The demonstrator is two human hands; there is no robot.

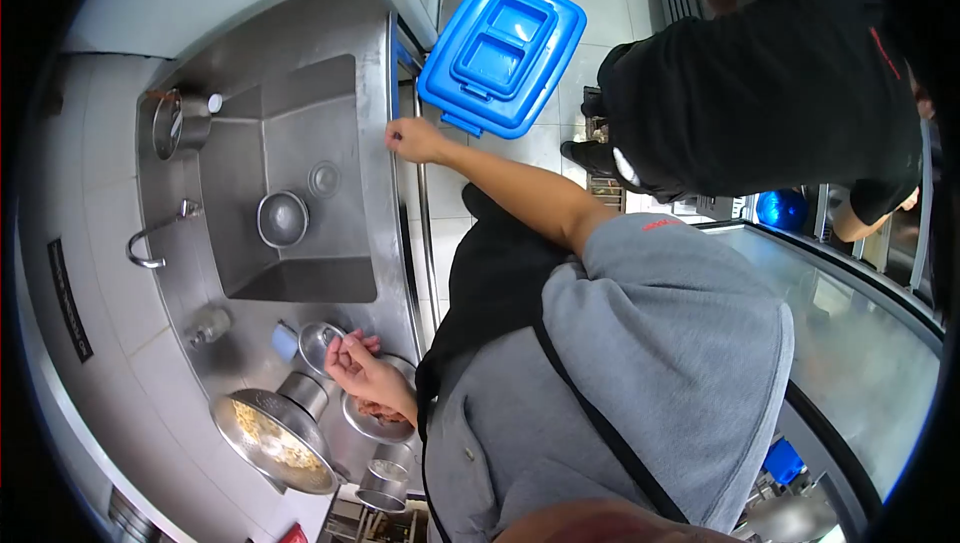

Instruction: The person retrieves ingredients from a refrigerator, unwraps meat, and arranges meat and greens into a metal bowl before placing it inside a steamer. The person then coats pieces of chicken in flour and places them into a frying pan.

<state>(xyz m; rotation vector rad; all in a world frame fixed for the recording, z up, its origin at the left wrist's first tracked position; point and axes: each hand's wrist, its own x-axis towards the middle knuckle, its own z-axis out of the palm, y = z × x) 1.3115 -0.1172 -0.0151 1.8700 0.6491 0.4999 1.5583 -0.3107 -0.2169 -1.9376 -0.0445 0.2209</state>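
My left hand (pixel 365 368) hovers over the counter with fingers loosely curled and apart, and I see nothing held in it. Beneath it is a metal bowl (pixel 378 431) of reddish-brown food, partly covered by the wrist. A small metal bowl (pixel 318 345) lies just beyond the fingertips, beside a light blue object (pixel 286 341). Near the sink's front edge, my right hand (pixel 412 140) is closed in a loose fist; whatever its fingers may hold is hidden. A perforated metal colander (pixel 290 433) with pale yellowish pieces stands left of the left hand.
The steel sink (pixel 290 283) holds a round metal bowl (pixel 283 219), with a faucet (pixel 147 248) behind. A metal pot (pixel 182 125) stands at the far corner. Beyond my right arm is a blue lidded container (pixel 503 53). A co-worker in black (pixel 760 93) stands behind me.
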